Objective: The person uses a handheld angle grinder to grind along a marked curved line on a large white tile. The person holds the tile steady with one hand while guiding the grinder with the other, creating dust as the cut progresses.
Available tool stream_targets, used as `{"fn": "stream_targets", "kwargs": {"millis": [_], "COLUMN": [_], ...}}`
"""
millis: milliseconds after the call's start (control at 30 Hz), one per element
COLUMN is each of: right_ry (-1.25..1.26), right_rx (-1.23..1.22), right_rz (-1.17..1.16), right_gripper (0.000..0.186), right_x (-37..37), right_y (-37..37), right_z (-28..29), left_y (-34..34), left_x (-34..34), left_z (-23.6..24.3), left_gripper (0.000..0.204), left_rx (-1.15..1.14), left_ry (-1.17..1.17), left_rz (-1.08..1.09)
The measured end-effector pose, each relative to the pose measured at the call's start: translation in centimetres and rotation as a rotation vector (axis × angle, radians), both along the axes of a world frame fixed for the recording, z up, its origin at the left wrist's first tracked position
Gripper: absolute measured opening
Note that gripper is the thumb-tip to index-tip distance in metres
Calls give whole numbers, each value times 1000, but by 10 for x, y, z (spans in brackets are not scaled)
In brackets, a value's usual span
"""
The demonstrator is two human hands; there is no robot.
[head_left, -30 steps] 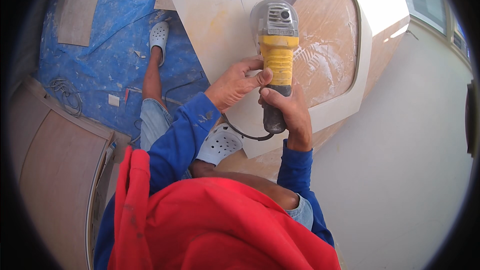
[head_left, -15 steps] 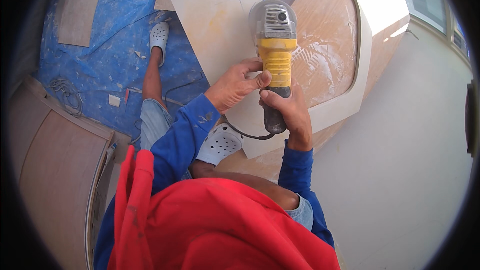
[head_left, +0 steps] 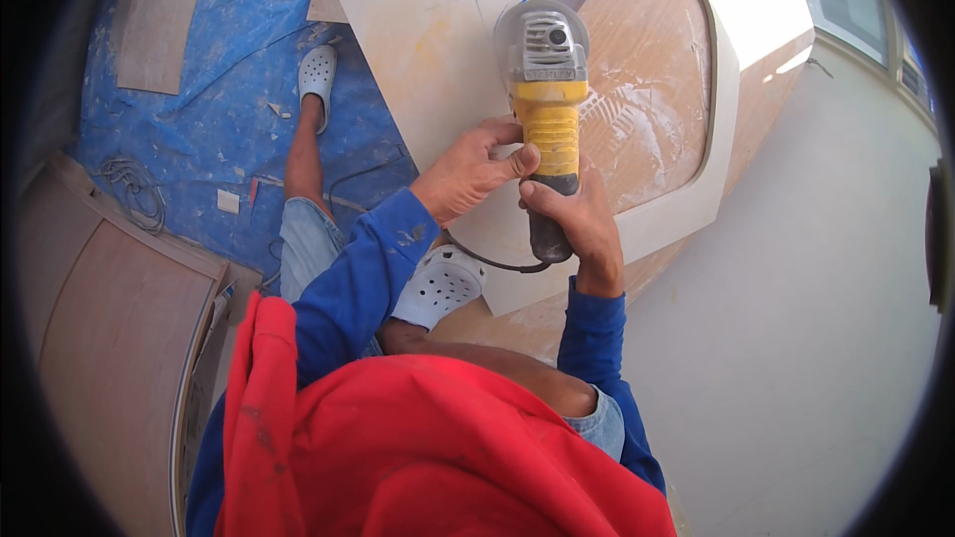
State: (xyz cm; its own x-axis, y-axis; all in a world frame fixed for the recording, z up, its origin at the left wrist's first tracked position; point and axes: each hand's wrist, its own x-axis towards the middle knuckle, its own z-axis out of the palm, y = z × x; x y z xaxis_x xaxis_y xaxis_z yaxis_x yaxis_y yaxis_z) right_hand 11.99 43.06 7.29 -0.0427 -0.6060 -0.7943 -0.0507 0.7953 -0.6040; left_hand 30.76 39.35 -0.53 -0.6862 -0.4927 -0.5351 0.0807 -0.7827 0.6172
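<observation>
A yellow and grey angle grinder (head_left: pixel 545 89) rests its head on a cream panel (head_left: pixel 428 30) with a large rounded cutout (head_left: pixel 647 89) showing brown wood beneath. My left hand (head_left: pixel 468 171) grips the yellow body from the left, thumb against it. Around the black rear handle my right hand (head_left: pixel 577 224) is closed from below. The grinder's black cord (head_left: pixel 497 261) loops under the handle. The disc itself is hidden under the guard.
My legs and two white perforated clogs (head_left: pixel 438 283) lie on a blue tarp (head_left: pixel 199 139) at left. A wood panel (head_left: pixel 109 338) leans at lower left, with a coiled cable (head_left: pixel 134 194) near it. A white wall (head_left: pixel 816 288) fills the right.
The grinder and both hands have barely shifted; the grip is the same.
</observation>
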Motion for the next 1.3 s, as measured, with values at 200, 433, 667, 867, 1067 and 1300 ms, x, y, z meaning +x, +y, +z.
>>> {"fn": "stream_targets", "kwargs": {"millis": [200, 433, 667, 867, 1067, 1300], "right_ry": [0, 31, 50, 66, 70, 92], "right_rx": [5, 10, 10, -7, -7, -15], "right_rz": [19, 36, 55, 69, 79, 100], "right_gripper": [73, 75, 76, 74, 72, 71], "right_x": [-3, -4, -5, -6, -6, -8], "right_y": [1, 1, 2, 2, 1, 3], "right_z": [-2, -2, -4, -3, -1, -3], "left_y": [3, 2, 7, 11, 8, 11], "left_x": [-2, -2, -3, -4, -3, -6], "left_z": [3, 0, -5, -8, -5, -7], "left_gripper": [78, 82, 81, 80, 78, 73], "left_rx": [-19, -21, -18, -41, -43, -58], "left_ry": [-12, -15, -13, -22, -6, -2], "left_rz": [57, 2, 24, 43, 15, 40]}}
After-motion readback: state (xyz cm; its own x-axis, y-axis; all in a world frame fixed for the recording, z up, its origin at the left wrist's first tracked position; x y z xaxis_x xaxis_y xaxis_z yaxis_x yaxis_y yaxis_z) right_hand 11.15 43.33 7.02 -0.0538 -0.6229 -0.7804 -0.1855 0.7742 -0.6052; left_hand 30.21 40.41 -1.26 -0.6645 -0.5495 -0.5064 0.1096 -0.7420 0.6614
